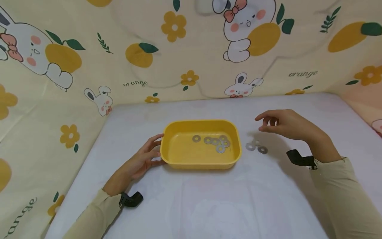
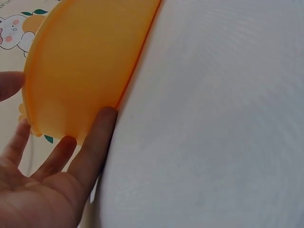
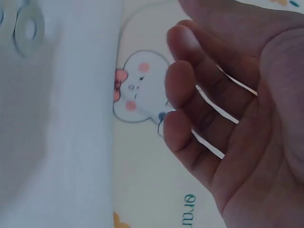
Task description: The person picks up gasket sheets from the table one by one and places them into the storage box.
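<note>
A yellow plastic tray [image 1: 185, 156] sits on the white-covered table, with several flat metal washers [image 1: 220, 149] lying in its middle and right part. My left hand [image 1: 140, 162] touches the tray's left end, its fingers spread along the wall; the left wrist view shows the fingertips [image 2: 108, 114] against the yellow side [image 2: 90, 61]. Over the table to the right of the tray hovers my right hand [image 1: 287, 124], fingers loosely bent and nothing between them. Below and left of it, a few loose washers [image 1: 262, 150] lie close together beside the tray. The right wrist view shows its bent fingers [image 3: 180, 85].
A cream cloth [image 1: 209, 73] printed with rabbits, oranges and flowers rises behind the table and along the left side. The white table cover [image 1: 194, 202] reaches toward the front. A black wrist strap mount [image 1: 299, 158] sticks out from the right wrist.
</note>
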`<action>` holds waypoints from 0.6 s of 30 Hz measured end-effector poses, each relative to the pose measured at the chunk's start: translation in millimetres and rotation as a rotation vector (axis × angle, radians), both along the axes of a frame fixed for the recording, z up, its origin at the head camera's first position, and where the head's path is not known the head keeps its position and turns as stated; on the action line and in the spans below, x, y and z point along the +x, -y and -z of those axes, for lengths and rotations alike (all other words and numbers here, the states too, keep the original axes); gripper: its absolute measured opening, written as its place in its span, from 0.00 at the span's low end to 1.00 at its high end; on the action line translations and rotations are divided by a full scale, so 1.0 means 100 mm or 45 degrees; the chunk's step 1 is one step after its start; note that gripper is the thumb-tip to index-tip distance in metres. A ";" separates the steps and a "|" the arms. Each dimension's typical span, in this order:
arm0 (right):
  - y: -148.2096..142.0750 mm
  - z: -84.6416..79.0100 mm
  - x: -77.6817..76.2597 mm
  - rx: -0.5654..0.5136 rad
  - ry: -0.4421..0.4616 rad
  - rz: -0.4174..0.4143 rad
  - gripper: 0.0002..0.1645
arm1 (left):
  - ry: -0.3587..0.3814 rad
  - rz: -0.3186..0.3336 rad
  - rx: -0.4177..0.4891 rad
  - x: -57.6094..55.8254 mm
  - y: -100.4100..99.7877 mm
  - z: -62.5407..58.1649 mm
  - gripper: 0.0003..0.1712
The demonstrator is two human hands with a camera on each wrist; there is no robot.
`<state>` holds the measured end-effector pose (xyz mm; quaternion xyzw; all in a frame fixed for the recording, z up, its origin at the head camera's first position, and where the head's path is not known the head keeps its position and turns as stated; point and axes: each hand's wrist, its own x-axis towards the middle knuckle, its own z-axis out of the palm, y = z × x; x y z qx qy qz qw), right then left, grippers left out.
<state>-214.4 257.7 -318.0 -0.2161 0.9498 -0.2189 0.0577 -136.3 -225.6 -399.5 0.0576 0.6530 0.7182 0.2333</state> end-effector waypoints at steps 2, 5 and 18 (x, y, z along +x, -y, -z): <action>-0.06 0.03 -0.03 0.024 0.012 -0.026 0.21 | 0.000 0.004 0.001 -0.01 -0.01 0.00 0.40; -0.09 0.09 -0.08 0.052 0.056 -0.060 0.20 | 0.007 -0.003 -0.012 -0.01 -0.02 0.00 0.40; 0.00 0.36 -0.15 0.170 0.301 -0.179 0.20 | 0.013 -0.015 -0.024 -0.01 0.00 -0.01 0.40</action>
